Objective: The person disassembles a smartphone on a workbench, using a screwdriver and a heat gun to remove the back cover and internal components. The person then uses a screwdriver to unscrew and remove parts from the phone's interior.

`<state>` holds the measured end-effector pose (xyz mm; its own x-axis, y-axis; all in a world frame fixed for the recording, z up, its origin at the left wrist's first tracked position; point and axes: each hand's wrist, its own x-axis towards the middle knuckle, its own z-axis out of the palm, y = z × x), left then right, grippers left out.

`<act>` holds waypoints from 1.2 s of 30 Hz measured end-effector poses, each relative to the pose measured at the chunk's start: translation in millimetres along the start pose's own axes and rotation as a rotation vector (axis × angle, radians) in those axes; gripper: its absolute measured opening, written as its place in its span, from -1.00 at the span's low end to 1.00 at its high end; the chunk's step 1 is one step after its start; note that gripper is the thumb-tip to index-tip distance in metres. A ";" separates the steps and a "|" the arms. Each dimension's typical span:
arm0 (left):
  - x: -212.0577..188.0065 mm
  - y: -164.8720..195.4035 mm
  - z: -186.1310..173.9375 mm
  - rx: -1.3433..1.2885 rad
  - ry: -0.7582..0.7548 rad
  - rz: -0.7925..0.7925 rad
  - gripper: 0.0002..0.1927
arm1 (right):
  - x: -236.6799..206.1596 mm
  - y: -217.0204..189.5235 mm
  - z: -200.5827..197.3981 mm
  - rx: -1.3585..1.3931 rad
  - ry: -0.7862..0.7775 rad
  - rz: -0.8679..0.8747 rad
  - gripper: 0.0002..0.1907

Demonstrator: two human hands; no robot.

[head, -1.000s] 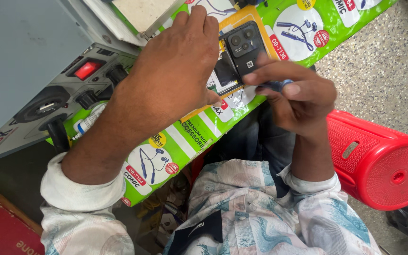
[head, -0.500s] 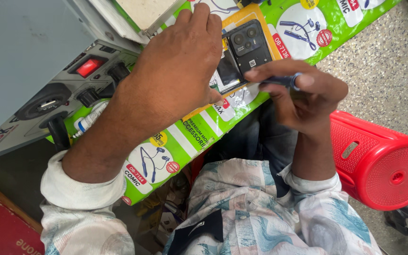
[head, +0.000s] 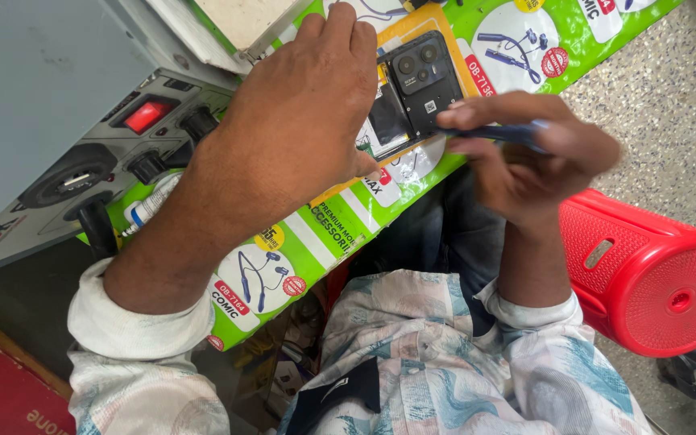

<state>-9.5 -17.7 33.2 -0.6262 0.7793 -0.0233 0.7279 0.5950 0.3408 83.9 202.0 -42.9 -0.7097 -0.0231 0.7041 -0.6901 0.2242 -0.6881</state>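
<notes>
Left hand flat, pressing opened phone; right hand grip pinched on blue tool

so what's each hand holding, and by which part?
Right hand pinches a thin blue tool along its shaft, tip at the opened phone. Left hand presses down on the phone's left side rather than gripping it.
</notes>
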 end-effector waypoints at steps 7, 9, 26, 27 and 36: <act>-0.3 0.3 -0.4 0.012 0.007 0.003 -0.08 | -22.0 4.1 -21.7 -0.072 0.214 0.109 -0.16; -0.1 0.3 -0.4 0.007 0.003 0.000 -0.07 | -27.3 9.9 -25.5 -0.063 0.262 0.171 -0.18; 0.6 0.1 -0.6 -0.033 0.017 -0.006 -0.06 | 39.3 -23.3 19.4 -0.675 -0.208 0.407 -0.48; 0.8 0.2 -0.5 -0.024 0.010 -0.006 -0.06 | 40.6 -23.8 21.3 -0.701 -0.215 0.394 -0.51; 1.4 1.2 0.3 0.017 0.009 0.005 -0.06 | 45.4 -27.9 25.6 -0.973 -0.374 0.361 -0.49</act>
<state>-9.4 -15.8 33.3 -0.6246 0.7809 -0.0132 0.7360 0.5941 0.3246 67.4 169.7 3.8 -0.9585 -0.0590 0.2790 -0.1440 0.9445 -0.2952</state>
